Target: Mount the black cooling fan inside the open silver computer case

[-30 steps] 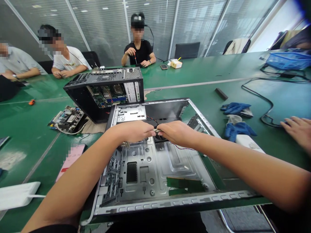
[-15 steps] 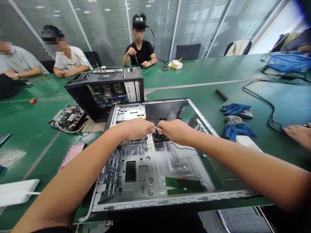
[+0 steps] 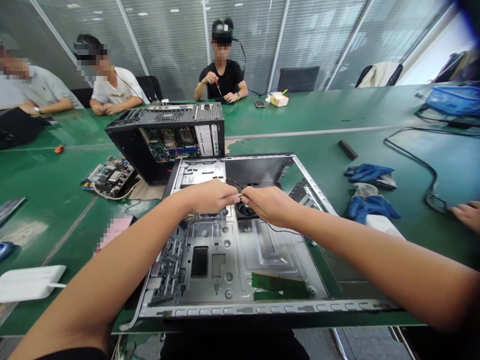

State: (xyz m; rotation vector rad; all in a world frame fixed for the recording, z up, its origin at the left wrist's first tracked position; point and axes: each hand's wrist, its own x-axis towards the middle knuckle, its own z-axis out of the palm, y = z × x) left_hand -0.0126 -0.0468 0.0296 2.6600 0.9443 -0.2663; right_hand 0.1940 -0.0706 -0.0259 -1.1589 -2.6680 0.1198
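Both hands meet over the far half of an open computer case (image 3: pixel 236 260) that lies on its side. My left hand (image 3: pixel 213 195) is closed, its fingertips pinching one end of a short, pale cable bundle (image 3: pixel 240 197). From the other side my right hand (image 3: pixel 268 202) pinches the same bundle, thumb and fingers pressed together. The fingers cover most of it, so its ends are hidden. Just below the hands sits a black fan (image 3: pixel 246 210), with thin dark wires running near it. Green memory sticks (image 3: pixel 279 283) lie on the case's metal floor near its front edge.
A second computer case (image 3: pixel 131 155) stands upright behind, beside a loose motherboard (image 3: pixel 111 176). Blue gloves (image 3: pixel 369 202) and a black cable (image 3: pixel 416 159) lie to the right. A white adapter (image 3: pixel 32 283) is at left. Several people sit around the table; a co-worker's hand (image 3: pixel 468 214) shows at right.
The camera view has shifted slightly, so surroundings at the sides appear farther right. Both hands keep their pinch on the cable bundle, almost unmoved. The co-worker's hand at right shows less.
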